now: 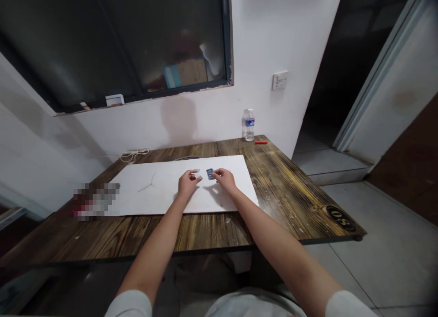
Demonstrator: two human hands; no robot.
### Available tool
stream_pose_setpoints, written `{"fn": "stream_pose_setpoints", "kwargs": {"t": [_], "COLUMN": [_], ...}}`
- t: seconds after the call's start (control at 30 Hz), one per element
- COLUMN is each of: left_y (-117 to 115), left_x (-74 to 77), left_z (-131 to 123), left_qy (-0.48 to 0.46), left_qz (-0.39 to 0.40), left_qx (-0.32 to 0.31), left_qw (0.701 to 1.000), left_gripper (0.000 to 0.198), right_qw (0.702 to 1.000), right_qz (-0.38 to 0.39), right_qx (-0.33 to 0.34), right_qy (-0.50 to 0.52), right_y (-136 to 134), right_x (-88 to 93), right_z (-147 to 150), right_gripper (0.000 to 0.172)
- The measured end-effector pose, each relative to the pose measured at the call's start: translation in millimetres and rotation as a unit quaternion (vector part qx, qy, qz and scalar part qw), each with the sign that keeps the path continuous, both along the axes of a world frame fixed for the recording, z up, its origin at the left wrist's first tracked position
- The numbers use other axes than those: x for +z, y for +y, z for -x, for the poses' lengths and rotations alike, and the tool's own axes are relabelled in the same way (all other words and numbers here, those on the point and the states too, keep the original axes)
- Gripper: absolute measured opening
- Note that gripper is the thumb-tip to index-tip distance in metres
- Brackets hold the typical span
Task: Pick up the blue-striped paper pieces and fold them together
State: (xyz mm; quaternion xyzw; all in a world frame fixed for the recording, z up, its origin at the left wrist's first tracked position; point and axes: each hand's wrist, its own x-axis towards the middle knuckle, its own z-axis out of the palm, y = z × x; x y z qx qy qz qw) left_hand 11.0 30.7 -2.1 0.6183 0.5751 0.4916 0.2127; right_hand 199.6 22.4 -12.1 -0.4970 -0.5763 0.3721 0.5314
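Note:
Over the white board [164,203] on the wooden table, my right hand [224,178] pinches a small flat dark-blue piece with pale looping marks [210,174]. Just left of it, my left hand [188,184] has its thumb and forefinger curled together. At those fingertips shows a tiny blue-and-white bit [197,170], mostly hidden, whose kind I cannot make out. The two hands are close but apart. Thin dark lines forming a Y [151,184] lie on the board left of my left hand; whether they are drawn or thin wires is unclear.
A clear water bottle [249,127] stands at the table's back right, with a red pen-like stick [261,142] beside it. A white cable [133,155] lies coiled at the back left. A blurred patch [97,200] covers something at the board's left end. The wooden table [290,194] meets the wall behind.

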Motion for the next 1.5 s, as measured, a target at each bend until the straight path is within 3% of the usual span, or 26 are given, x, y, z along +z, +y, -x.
{"fn": "stream_pose_setpoints", "kwargs": {"t": [0.2, 0.4, 0.57, 0.73, 0.97, 1.2, 1.3, 1.5], "left_y": [-6, -23, -29, -28, -22, -23, -22, -10], "left_x": [7.7, 20.9, 22.8, 17.1, 14.0, 18.1, 18.2, 13.6], "left_z": [-6, -13, -22, -27, -21, -19, -20, -3], "left_qy": [-0.003, 0.120, 0.185, 0.215, 0.242, 0.227, 0.215, 0.236], "left_qz": [-0.033, -0.128, -0.205, -0.208, -0.227, -0.192, -0.179, -0.127], "left_qx": [-0.002, -0.025, -0.072, -0.135, -0.165, -0.204, -0.153, 0.058], "left_qw": [0.999, 0.984, 0.958, 0.945, 0.929, 0.933, 0.948, 0.962], "left_gripper": [0.022, 0.009, 0.007, 0.013, 0.021, 0.024, 0.028, 0.037], "right_qw": [1.000, 1.000, 0.997, 0.987, 0.964, 0.961, 0.967, 0.972], "right_qz": [0.006, 0.020, 0.026, 0.049, 0.096, 0.102, 0.096, 0.080], "right_qx": [-0.001, 0.008, 0.024, 0.059, 0.104, 0.114, 0.076, -0.007], "right_qy": [-0.002, 0.010, 0.062, 0.141, 0.227, 0.229, 0.225, 0.220], "right_y": [0, -1, -3, -2, -1, 1, 2, 0], "right_x": [-0.7, 0.9, 1.6, 3.4, 7.4, 5.6, 7.8, 13.1], "right_z": [1, 2, 3, 3, 2, 0, -2, -8], "right_gripper": [0.012, 0.009, 0.009, 0.012, 0.020, 0.021, 0.017, 0.013]}}
